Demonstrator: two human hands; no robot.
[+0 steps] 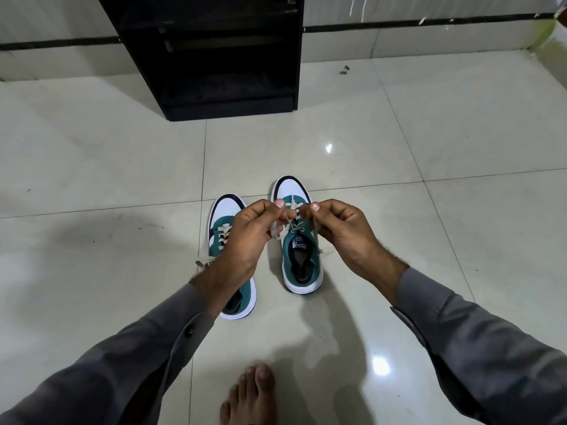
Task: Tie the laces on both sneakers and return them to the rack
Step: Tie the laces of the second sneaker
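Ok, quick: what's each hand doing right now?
Left hand: closed, pinching a lace of the right-side sneaker.
Right hand: closed, pinching the same sneaker's other lace end.

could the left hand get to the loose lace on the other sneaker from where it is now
Probably yes. The left hand is pinching the lace of the right sneaker, directly above the left sneaker, whose loose lace lies just beside the wrist, unblocked. It must let go first.

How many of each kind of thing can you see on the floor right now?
Sneakers: 2, left sneaker and right sneaker
Shoe rack: 1
Hands on the right sneaker's laces: 2, left hand and right hand
Bare foot: 1
Total: 6
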